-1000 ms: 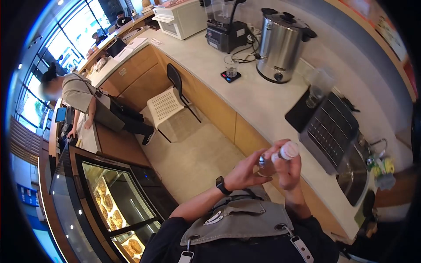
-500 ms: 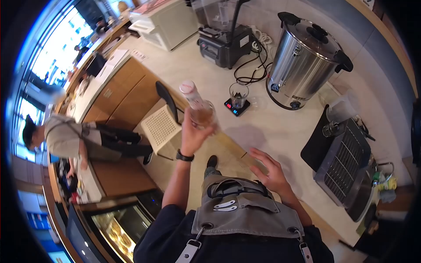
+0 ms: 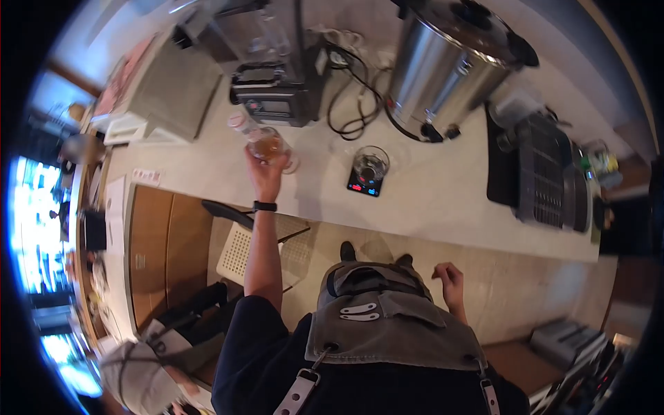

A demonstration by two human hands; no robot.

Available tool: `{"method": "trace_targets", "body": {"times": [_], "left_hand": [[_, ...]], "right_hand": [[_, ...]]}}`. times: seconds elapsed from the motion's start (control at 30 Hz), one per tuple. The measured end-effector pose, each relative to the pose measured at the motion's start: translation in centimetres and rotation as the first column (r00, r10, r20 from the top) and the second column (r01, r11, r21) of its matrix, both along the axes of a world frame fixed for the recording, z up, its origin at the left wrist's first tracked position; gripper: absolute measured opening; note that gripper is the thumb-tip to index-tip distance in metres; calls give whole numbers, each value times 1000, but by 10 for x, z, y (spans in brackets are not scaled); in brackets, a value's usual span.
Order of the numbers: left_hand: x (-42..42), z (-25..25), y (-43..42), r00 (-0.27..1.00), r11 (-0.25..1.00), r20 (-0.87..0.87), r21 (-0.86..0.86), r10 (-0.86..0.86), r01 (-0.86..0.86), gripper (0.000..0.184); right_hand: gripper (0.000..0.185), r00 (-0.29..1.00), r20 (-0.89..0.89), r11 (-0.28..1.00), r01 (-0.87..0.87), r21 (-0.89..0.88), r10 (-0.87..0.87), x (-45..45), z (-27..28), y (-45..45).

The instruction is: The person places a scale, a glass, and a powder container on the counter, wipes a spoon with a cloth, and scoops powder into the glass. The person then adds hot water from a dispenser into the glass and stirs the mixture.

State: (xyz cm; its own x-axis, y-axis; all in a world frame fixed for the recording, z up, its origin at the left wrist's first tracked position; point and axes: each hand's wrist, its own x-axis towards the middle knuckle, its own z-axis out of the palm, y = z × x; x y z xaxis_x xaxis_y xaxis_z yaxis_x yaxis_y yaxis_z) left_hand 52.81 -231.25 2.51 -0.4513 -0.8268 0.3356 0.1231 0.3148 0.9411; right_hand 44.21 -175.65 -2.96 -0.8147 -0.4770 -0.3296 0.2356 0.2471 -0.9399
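Observation:
My left hand (image 3: 268,173) is wrapped round a clear bottle (image 3: 266,144) with amber liquid and a pale pinkish cap, tilted over the counter in front of the blender (image 3: 273,93). Whether its base touches the counter I cannot tell. Away from the counter, my right hand (image 3: 451,280) hangs beside my apron (image 3: 387,321), its fingers loosely bent and nothing visible in them. A glass (image 3: 371,164) stands on a small black scale (image 3: 364,185) with lit red and blue digits, to the right of the bottle.
A large steel urn (image 3: 443,76) stands at the back, with black cables (image 3: 353,128) beside it. Farther right are a dark mat (image 3: 501,166) and a drying rack (image 3: 543,173). A chair (image 3: 235,252) and another person (image 3: 142,377) are at the lower left.
The view has turned left and faces the counter more squarely. My left hand has carried the bottle over the counter, near the blender. My right hand has drawn back beside the apron, fingers more bent.

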Motion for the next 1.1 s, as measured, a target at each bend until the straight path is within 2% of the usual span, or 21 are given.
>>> {"method": "trace_targets", "body": {"times": [0.03,0.1,0.13,0.17,0.23,0.33,0.37,0.5,0.6,0.67,0.8,0.87,0.93,1.0,1.07,1.1], "left_hand": [[-1,-2,-7,1000,1000,8,19,-20,20,76],[-4,-8,-20,998,998,25,31,-58,57,77],[-5,-13,-26,997,998,33,20,-66,65,77],[-9,-11,-26,997,998,41,13,-69,68,78],[-11,-9,-30,994,999,106,-16,-35,37,80],[-13,-12,-34,993,998,104,-36,-50,54,81],[-13,-7,-33,987,998,154,-20,-48,51,84],[-13,-7,-31,985,997,164,-53,-52,61,79],[-14,-24,-45,982,992,164,-61,-98,109,78],[-11,-27,-45,979,989,175,-93,-101,118,78],[21,-31,-2,916,927,258,-300,306,-225,94],[52,-41,30,897,887,259,-394,359,-241,96],[74,-58,93,960,910,80,-349,268,-225,80],[90,-75,162,995,958,79,-279,-53,73,55],[91,-71,264,941,957,186,-14,-283,290,32],[101,-88,291,834,876,268,169,-482,452,26]], "right_hand": [[22,994,4,993,105,52,-105,4,-19,3],[30,958,8,957,288,-40,-287,6,-79,17],[40,946,-38,943,325,70,-323,3,-98,20],[46,898,41,895,432,108,-438,-2,-104,14],[49,833,73,836,544,70,-548,-13,-118,6],[47,765,135,771,636,-3,-630,-29,-122,-14],[47,749,158,755,655,-30,-644,-33,-124,-18],[44,670,261,654,740,-158,-695,-45,-153,-27],[51,602,320,591,794,-143,-732,-46,-146,-35],[55,594,275,594,799,-93,-756,-44,-138,-39],[60,603,194,596,797,-98,-774,-35,-156,-34],[62,610,129,610,791,-49,-782,-15,-147,-23],[63,629,90,626,778,-63,-772,14,-146,-4],[61,647,-64,648,762,17,-759,46,-133,27],[60,687,-240,669,725,164,-686,76,-120,64],[53,657,-360,635,747,198,-662,87,-111,78]]}}
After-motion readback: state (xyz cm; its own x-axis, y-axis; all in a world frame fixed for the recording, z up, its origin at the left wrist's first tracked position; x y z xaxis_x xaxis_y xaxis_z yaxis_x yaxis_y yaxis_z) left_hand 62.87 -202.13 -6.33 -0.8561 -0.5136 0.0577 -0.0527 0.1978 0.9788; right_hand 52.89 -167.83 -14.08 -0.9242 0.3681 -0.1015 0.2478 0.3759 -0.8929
